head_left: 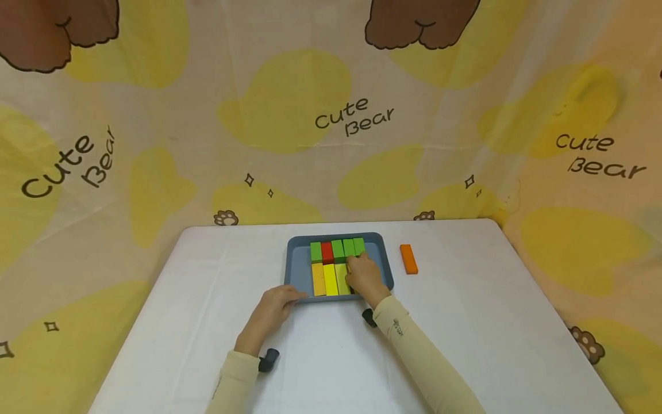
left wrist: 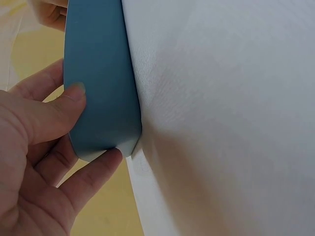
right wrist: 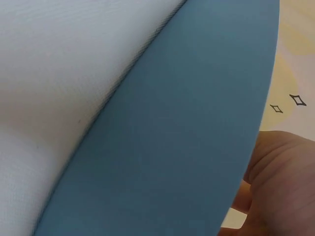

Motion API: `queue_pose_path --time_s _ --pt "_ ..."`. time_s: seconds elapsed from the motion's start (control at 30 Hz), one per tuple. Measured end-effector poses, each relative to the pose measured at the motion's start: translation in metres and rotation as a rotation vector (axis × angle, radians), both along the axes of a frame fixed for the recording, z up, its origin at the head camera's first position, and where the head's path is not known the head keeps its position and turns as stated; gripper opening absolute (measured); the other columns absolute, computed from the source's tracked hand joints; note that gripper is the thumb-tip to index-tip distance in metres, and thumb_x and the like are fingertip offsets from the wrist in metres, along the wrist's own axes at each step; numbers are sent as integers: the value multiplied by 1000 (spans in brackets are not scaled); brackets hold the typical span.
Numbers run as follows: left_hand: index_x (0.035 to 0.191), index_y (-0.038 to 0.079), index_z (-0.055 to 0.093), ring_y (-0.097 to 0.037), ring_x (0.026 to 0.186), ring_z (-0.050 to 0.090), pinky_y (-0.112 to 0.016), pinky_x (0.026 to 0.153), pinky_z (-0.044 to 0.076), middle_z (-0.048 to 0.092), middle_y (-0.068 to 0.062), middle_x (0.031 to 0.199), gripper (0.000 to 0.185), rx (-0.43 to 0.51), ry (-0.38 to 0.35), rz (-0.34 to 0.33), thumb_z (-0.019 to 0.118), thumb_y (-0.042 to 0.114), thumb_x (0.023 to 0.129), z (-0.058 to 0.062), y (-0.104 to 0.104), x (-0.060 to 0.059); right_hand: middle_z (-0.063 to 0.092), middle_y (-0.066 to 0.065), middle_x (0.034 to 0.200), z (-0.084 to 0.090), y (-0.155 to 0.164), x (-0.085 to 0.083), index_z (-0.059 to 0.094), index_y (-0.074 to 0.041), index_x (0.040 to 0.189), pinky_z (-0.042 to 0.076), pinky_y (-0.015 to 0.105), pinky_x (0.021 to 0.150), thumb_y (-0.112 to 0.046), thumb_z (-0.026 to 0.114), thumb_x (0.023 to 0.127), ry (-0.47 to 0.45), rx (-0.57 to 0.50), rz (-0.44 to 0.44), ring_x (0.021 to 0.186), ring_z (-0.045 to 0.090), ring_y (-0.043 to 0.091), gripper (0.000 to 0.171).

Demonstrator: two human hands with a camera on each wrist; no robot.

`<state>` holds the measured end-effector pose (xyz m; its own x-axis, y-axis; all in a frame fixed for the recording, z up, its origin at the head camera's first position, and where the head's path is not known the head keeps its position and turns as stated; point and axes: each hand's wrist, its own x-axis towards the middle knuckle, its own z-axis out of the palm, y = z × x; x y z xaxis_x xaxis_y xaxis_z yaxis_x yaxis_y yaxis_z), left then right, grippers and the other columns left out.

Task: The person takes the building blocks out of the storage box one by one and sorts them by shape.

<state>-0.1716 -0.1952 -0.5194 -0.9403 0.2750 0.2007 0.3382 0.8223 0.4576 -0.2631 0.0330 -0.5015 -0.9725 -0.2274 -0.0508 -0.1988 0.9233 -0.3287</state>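
A shallow blue-grey tray [head_left: 299, 259] lies on the table with two rows of wooden blocks in it. The far row has several green blocks [head_left: 338, 249] and a red block [head_left: 327, 252]; in the near row are an orange-yellow block [head_left: 318, 279], a yellow block [head_left: 330, 280] and a yellow-green block [head_left: 342, 280]. My left hand [head_left: 274, 305] grips the near left corner, its thumb [left wrist: 74, 101] against the outer wall. Inside the tray, my right hand [head_left: 366, 277] has curled fingers around a mostly hidden yellowish block at the near row's right end. The tray wall [right wrist: 162, 128] covers those fingertips in the right wrist view.
An orange block [head_left: 408, 259] lies on the white tabletop [head_left: 455, 322] to the right of the tray. Behind the table hangs a patterned cloth [head_left: 289, 103]. Black wrist camera mounts [head_left: 269, 360] sit at both cuffs.
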Motion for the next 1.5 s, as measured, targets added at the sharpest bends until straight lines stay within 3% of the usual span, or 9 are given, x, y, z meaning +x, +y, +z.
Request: queue_pose_path --time_s 0.4,0.67,0.97,1.23,1.5 --pt "103 19 79 -14 89 68 -30 83 59 73 2 93 28 2 5 -3 68 -3 88 3 1 0 63 18 101 4 2 -1 71 -2 105 54 34 63 -11 74 84 21 22 49 76 57 24 23" --pt "102 18 79 -14 88 68 -29 82 59 73 2 92 27 1 15 -1 69 -2 87 3 3 0 63 17 96 2 5 -1 71 -3 98 55 34 63 -10 76 83 54 28 61 75 57 24 18" --pt "102 18 78 -13 88 68 -28 81 59 72 4 92 28 -9 18 -8 69 -3 87 2 2 2 63 19 110 15 14 4 69 -5 119 60 36 74 -14 77 84 64 -26 19 88 63 27 38" --pt "102 18 79 -13 87 68 -29 81 59 73 3 91 26 -18 28 -3 70 -1 86 3 1 1 61 23 119 40 39 -7 65 -5 127 59 42 79 -15 73 86 106 -63 -5 93 63 32 43" --pt "101 17 79 -14 87 68 -30 80 59 72 2 91 26 -39 36 -18 70 -2 86 2 1 1 64 24 114 53 81 -19 65 -1 125 57 46 80 -13 68 87 146 -60 -34 98 63 35 40"
